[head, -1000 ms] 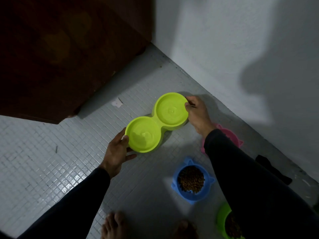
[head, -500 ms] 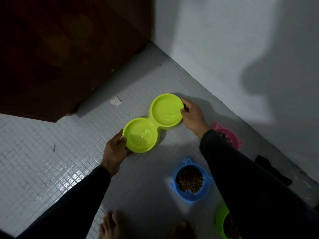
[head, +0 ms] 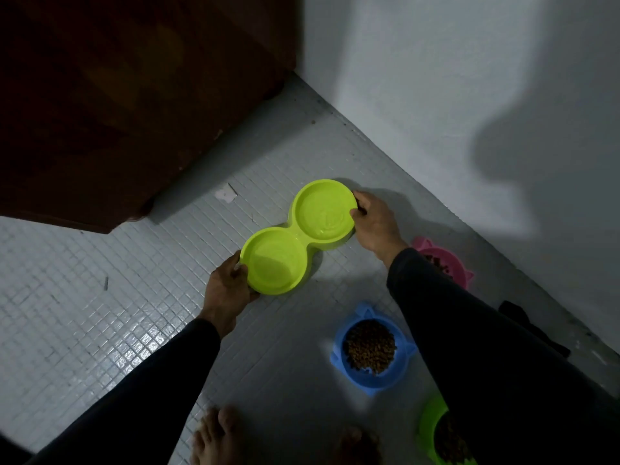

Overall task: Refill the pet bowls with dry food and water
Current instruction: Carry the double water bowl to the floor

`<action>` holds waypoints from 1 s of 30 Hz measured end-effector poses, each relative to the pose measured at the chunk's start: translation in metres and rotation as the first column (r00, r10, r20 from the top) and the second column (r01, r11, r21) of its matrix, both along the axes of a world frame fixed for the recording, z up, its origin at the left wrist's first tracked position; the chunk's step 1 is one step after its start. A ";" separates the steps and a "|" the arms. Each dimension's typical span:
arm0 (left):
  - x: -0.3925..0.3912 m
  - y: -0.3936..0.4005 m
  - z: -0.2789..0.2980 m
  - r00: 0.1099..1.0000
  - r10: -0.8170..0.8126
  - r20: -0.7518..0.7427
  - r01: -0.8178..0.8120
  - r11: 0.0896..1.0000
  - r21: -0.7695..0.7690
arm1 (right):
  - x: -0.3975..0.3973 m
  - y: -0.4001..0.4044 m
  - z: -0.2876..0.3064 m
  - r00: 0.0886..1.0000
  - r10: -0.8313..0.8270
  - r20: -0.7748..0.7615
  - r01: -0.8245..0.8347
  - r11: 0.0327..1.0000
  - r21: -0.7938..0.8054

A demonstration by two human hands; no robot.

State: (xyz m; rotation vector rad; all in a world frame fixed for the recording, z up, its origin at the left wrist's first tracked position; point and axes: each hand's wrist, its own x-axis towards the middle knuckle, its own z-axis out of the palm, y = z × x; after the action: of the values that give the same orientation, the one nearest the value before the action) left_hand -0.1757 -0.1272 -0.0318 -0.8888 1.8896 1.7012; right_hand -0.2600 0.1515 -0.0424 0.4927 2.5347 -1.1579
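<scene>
Fingers of both hands, left hand [head: 228, 290] and right hand [head: 377, 223], pinch opposite rims of the lime-green plastic double bowl [head: 298, 236], now lowered onto the white tiled floor [head: 100, 313] at twelve o'clock of the blue kibble-filled bowl [head: 369, 354]; placement looks nearly done.

Tiled floor [head: 100, 330]; four pet bowls [head: 369, 384]

The person wears long dark sleeves [head: 141, 384] and goes barefoot, toes [head: 218, 434] showing.

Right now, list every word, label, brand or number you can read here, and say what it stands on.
None can be read.
Double bowl: a faint raised mark in the far well, too blurred to read.
Blue bowl, pink bowl: no print shows.
</scene>
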 end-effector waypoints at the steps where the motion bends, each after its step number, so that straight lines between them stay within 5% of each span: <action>1: 0.000 0.001 0.000 1.000 -0.003 -0.001 0.003 1.000 -0.024 | 0.000 0.000 0.001 1.000 0.001 0.008 -0.001 1.000 -0.002; 7: -0.007 0.001 0.005 0.983 -0.171 0.067 0.183 0.950 -0.251 | 0.005 0.000 0.008 0.999 -0.013 0.042 0.013 1.000 0.007; 15: -0.018 -0.002 0.027 0.842 -0.516 0.158 0.516 0.683 -0.517 | 0.026 0.008 0.028 0.984 0.090 0.152 -0.100 0.993 0.065; 30: -0.045 0.019 0.136 0.397 -0.794 0.460 0.856 0.140 -0.498 | 0.077 0.023 0.136 0.806 0.452 0.383 -0.541 0.824 0.166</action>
State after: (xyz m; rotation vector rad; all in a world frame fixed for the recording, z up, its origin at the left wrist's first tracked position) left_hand -0.2210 -0.1084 0.1040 0.0633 2.2702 0.2046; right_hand -0.1834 0.1750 0.0937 0.0413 2.3186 -0.4901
